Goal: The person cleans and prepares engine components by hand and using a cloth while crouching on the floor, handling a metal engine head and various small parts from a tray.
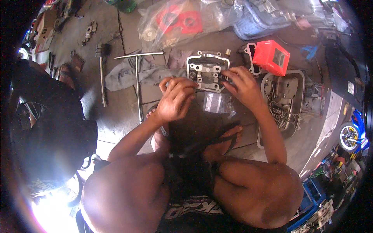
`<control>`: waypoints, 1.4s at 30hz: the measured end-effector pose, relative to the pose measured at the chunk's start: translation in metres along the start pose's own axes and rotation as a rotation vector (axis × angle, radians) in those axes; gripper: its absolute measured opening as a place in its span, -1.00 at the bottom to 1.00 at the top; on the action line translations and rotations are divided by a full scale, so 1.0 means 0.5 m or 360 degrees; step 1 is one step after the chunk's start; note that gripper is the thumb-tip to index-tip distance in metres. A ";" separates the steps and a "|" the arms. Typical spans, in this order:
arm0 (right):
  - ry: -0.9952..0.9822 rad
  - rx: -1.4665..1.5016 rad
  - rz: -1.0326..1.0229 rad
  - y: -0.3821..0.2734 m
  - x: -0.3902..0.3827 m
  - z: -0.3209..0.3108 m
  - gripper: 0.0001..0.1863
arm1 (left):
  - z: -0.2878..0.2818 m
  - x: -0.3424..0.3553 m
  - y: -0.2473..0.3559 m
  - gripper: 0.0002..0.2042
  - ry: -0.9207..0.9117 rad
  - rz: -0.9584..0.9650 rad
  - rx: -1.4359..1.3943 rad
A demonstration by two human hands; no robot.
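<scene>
A metal engine cylinder head (208,73) lies on the floor in front of me, its machined inner side facing up. My left hand (176,97) has its fingers curled, their tips at the near left edge of the cylinder head. On the opposite side, my right hand (243,85) pinches at the right edge with thumb and index finger. Any small part between those fingertips is too small to make out. Just below the cylinder head lies a small clear plastic packet (218,103).
Left are a T-handle wrench (138,85), a long socket tool (102,73) and a grey rag (120,77). Right are a red box (271,57), a gasket (249,49) and a metal tray (299,93) with small parts. Plastic bags (151,19) lie beyond. Another person (46,116) is at far left.
</scene>
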State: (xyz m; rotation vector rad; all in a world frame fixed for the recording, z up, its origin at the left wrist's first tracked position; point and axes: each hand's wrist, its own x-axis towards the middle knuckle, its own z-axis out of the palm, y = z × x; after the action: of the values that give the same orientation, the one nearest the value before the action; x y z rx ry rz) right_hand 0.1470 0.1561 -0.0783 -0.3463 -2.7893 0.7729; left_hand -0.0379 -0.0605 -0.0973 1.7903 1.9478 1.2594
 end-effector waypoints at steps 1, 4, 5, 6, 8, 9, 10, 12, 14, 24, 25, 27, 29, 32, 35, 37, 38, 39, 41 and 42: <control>0.0001 -0.0003 0.0001 -0.002 0.003 -0.003 -0.60 | -0.001 0.002 0.001 -0.74 -0.0002 0.0007 0.0003; 0.0040 0.0023 -0.0011 -0.009 0.013 -0.015 -0.63 | -0.002 0.001 0.000 -0.74 -0.0008 0.0007 0.0002; 0.0000 0.0049 0.0027 -0.010 0.014 -0.019 -0.63 | -0.001 0.001 -0.001 -0.74 -0.0014 0.0000 -0.0005; -0.0040 0.0074 0.0066 -0.010 0.015 -0.021 -0.63 | -0.002 0.001 0.000 -0.74 -0.0013 0.0000 -0.0005; -0.0042 0.0099 0.0076 -0.011 0.017 -0.024 -0.63 | -0.006 0.001 0.004 -0.75 -0.0022 -0.0010 -0.0014; -0.0043 0.0125 0.0087 -0.012 0.017 -0.025 -0.63 | -0.006 0.000 0.005 -0.75 -0.0021 -0.0008 -0.0013; -0.0041 0.0124 0.0086 -0.012 0.016 -0.026 -0.63 | -0.005 -0.001 0.005 -0.75 -0.0028 -0.0012 -0.0020; -0.0030 0.0080 0.0092 -0.010 0.011 -0.026 -0.62 | -0.004 -0.003 0.006 -0.75 -0.0036 -0.0019 -0.0026; -0.0033 0.0085 0.0118 -0.017 0.013 -0.032 -0.62 | -0.006 -0.002 0.010 -0.77 -0.0050 -0.0026 -0.0038; 0.0038 0.0119 0.0274 -0.042 0.009 -0.090 -0.62 | -0.003 0.023 0.046 -0.85 0.0001 -0.0403 -0.0581; 0.0037 0.0120 0.0276 -0.046 0.008 -0.096 -0.62 | -0.001 0.024 0.047 -0.88 0.0012 -0.0484 -0.0666; 0.0110 0.0092 0.0319 -0.053 0.003 -0.111 -0.62 | 0.000 0.027 0.054 -0.90 0.0021 -0.0567 -0.0751; 0.0050 0.0093 0.0327 -0.076 0.000 -0.127 -0.62 | 0.000 0.022 0.069 -0.94 0.0052 -0.1123 -0.1335; -0.0079 0.0316 0.0251 -0.140 -0.020 -0.110 -0.64 | 0.000 0.008 0.086 -0.95 -0.0024 -0.1558 -0.1955; -0.0180 0.0462 0.0077 -0.202 -0.035 -0.068 -0.67 | 0.005 0.000 0.098 -0.94 -0.0432 -0.1636 -0.1920; -0.0234 0.0441 -0.0065 -0.217 -0.040 -0.035 -0.68 | 0.004 -0.013 0.109 -0.93 -0.0442 -0.1670 -0.1767; -0.0205 0.0498 -0.0013 -0.222 -0.042 -0.026 -0.69 | 0.003 -0.015 0.112 -0.92 -0.0469 -0.1687 -0.1627; -0.0177 0.0552 0.0041 -0.225 -0.044 -0.017 -0.69 | 0.004 -0.019 0.111 -0.92 -0.0467 -0.1684 -0.1631; -0.0162 0.0573 0.0157 -0.192 -0.057 -0.013 -0.67 | 0.008 -0.035 0.105 -0.91 -0.0453 -0.1828 -0.1755; -0.0119 0.0641 0.0261 -0.158 -0.065 -0.020 -0.65 | 0.010 -0.036 0.109 -0.91 -0.0448 -0.1846 -0.1721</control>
State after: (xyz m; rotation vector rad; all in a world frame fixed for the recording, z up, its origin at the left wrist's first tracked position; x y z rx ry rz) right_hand 0.1673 0.0858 -0.0335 -0.4802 -2.6051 1.3799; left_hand 0.0086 -0.0799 -0.0693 0.1812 1.2460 1.0911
